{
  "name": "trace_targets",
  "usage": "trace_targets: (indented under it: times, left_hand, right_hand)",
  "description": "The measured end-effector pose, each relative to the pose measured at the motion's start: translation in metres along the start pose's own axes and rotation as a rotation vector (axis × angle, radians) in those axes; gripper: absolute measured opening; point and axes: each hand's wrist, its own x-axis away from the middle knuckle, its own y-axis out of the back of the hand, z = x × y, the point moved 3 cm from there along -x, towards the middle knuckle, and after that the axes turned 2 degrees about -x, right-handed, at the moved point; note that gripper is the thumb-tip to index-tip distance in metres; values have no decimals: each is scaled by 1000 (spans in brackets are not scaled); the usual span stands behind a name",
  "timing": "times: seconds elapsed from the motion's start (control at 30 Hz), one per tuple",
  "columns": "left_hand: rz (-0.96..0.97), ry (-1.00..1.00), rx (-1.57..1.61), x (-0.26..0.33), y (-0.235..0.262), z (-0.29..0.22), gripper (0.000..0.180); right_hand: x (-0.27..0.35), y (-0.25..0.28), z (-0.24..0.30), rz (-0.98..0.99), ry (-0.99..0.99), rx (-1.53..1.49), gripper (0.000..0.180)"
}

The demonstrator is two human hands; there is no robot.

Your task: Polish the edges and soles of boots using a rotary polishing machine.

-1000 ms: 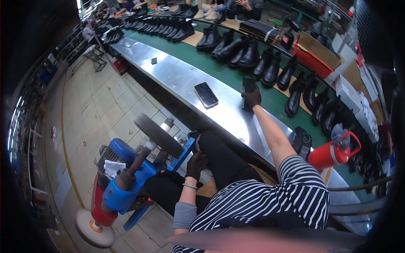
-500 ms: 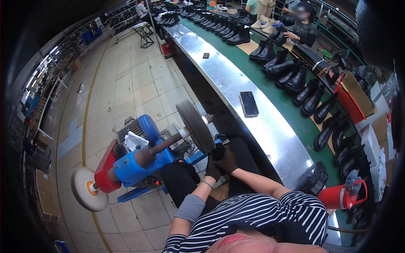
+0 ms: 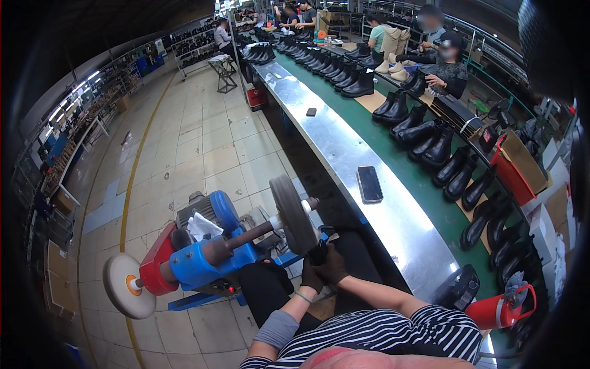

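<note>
A: State the largest items first.
B: Steel conveyor bench [image 3: 344,154], right of both hands, carrying a line of black boots [image 3: 430,138] and a dark phone [image 3: 369,184]. Blue-and-red buffing machine [image 3: 196,258] just left of the hands; its grey wheel [image 3: 292,214] sits directly above them.
A: Containers?
B: Red bucket [image 3: 501,310], far right; a cloth at its rim, contents otherwise unclear.
A: Hand state?
B: Left hand [image 3: 310,277] and right hand [image 3: 335,265], gloved, fingers closed together around a small dark workpiece [image 3: 319,252] just below the wheel.
</note>
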Motion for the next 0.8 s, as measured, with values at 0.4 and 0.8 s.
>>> trace_targets:
  times: [0.4, 0.8]
  left_hand:
    - [-37, -50, -71, -3, 7, 3, 43]
    - [57, -118, -202, 1, 3, 2, 46]
  right_hand:
    - [-1, 0, -5, 37, 2, -4, 68]
    - [-2, 9, -2, 19, 56, -21, 69]
